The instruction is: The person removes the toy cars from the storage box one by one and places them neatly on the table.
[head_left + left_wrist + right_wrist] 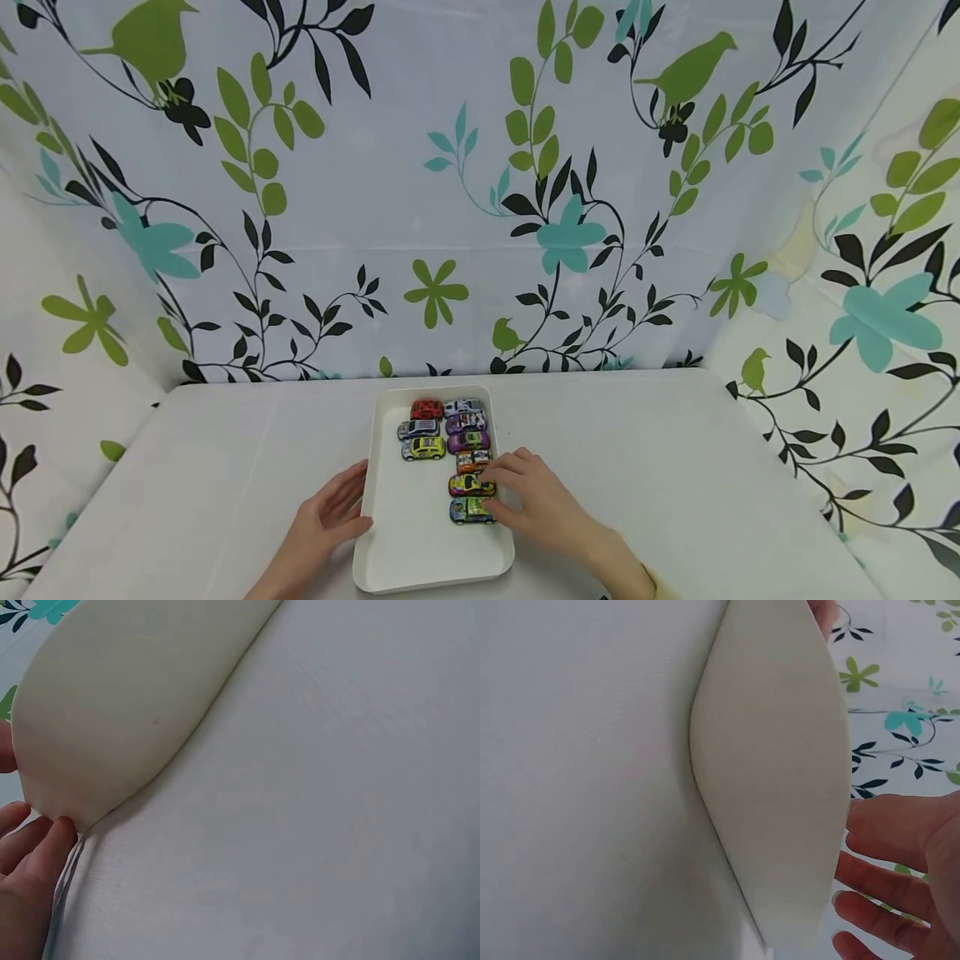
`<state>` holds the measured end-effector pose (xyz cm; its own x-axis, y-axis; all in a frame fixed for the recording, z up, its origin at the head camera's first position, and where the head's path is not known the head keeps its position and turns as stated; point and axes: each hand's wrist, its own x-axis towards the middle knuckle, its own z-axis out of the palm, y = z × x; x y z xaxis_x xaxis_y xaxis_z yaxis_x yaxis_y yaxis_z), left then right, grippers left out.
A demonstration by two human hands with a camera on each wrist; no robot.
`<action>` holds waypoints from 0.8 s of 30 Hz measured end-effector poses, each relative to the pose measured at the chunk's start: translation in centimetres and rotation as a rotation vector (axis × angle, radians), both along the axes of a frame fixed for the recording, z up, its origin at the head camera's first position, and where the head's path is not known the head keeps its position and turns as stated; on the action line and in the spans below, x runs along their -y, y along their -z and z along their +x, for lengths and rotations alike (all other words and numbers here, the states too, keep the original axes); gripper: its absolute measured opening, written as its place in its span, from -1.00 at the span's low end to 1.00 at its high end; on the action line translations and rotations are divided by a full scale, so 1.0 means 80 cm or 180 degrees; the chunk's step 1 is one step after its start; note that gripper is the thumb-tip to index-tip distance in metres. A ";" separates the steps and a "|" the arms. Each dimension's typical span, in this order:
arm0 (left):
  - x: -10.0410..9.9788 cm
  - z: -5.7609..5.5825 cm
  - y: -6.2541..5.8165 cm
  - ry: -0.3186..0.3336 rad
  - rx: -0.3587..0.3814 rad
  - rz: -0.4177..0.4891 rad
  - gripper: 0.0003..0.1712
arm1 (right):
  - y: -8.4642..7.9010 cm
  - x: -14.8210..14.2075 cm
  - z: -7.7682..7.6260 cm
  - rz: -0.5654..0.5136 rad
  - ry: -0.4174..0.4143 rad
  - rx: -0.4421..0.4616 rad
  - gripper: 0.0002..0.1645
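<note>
Several small toy cars lie in a white tray point(408, 550). One column runs along the right wall, ending in an orange car point(472, 461), a yellow car point(467, 485) and a green-blue car point(468, 510). A shorter column at upper left holds a red car point(427, 409), a silver car point(418, 429) and a yellow-green car point(423, 448). My left hand point(330, 512) rests against the tray's left side, its fingers along the outer wall. Over the right rim reaches my right hand point(542, 502), fingertips at the yellow and green-blue cars; both wrist views hide the cars behind the tray wall.
The tray stands on a white-covered table point(247, 475). Behind it hangs a patterned cloth point(480, 250) with leaves, flowers and birds, which continues along both sides.
</note>
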<state>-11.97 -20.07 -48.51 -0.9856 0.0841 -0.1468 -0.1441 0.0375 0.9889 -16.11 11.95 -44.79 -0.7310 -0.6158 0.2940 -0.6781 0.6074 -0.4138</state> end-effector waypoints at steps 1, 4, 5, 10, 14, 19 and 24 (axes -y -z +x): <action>0.000 0.000 0.003 0.0005 -0.0014 0.0032 -0.11 | 0.002 0.001 0.001 0.0023 -0.0020 -0.0022 -0.70; 0.002 0.000 0.008 0.0040 -0.0033 0.0141 -0.12 | 0.007 0.003 0.003 0.0145 -0.0038 -0.0072 -0.70; 0.003 0.000 0.010 0.0050 -0.0060 0.0173 -0.12 | 0.008 0.004 0.003 0.0183 -0.0043 -0.0089 -0.70; 0.004 0.001 0.014 0.0061 -0.0141 0.0226 -0.14 | 0.015 0.008 0.007 0.0325 -0.0027 -0.0284 -0.69; 0.003 0.001 0.015 0.0034 -0.0117 0.0209 -0.14 | 0.019 0.010 0.009 0.0418 0.0003 -0.0346 -0.68; 0.002 0.000 0.015 0.0000 -0.0032 0.0183 -0.15 | 0.022 0.011 0.010 0.0521 0.0060 -0.0354 -0.69; 0.001 -0.002 0.013 -0.0058 0.0078 0.0128 -0.15 | 0.023 0.013 0.010 0.0552 0.0097 -0.0295 -0.69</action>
